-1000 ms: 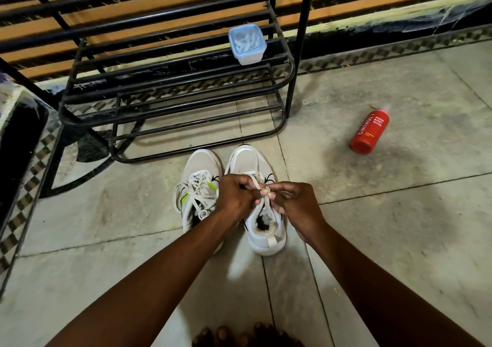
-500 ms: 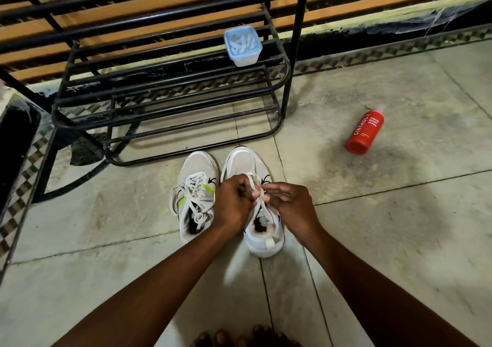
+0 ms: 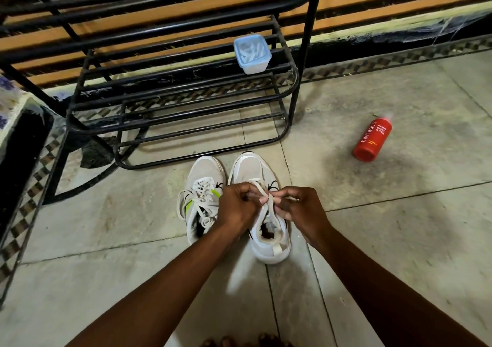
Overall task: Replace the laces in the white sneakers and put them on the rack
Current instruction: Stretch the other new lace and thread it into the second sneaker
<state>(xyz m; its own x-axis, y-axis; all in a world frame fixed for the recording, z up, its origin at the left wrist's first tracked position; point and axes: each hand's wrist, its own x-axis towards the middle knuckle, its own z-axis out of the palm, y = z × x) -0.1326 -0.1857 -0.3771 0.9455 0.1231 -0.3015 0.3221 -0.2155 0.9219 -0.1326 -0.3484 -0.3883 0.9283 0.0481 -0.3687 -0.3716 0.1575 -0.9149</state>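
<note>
Hands risen slightly over the right sneaker [image 3: 269,237], left hand [image 3: 237,208] and right hand [image 3: 300,211] together pinching its lace [image 3: 267,196], blue tub [image 3: 252,53] of white laces on the rack [image 3: 186,85].

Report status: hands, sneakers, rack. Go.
Left hand and right hand both pinching the lace over the right sneaker. Left sneaker laced, on floor. Rack ahead holds only a blue container.
</note>
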